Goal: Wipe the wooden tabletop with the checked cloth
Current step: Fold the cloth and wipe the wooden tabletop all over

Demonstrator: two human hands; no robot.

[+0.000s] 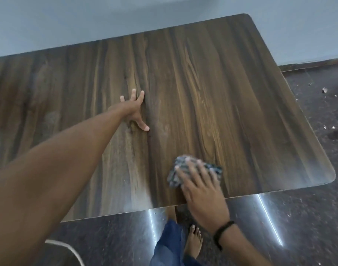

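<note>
The right hand lies flat, fingers spread, pressing the crumpled blue-and-white checked cloth onto the dark brown wood-grain surface near its front edge. The left hand rests open mid-surface, fingers splayed, well apart from the cloth.

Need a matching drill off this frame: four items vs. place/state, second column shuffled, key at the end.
Column 1
1. left hand
2. right hand
3. checked cloth
4. wristband

Column 2
A. bunched up under a hand, close to the near edge
B. spread flat on the bare tabletop, around its middle
C. black, round the right wrist
D. pressing down on the cloth

Pairs: 1-B, 2-D, 3-A, 4-C
</note>
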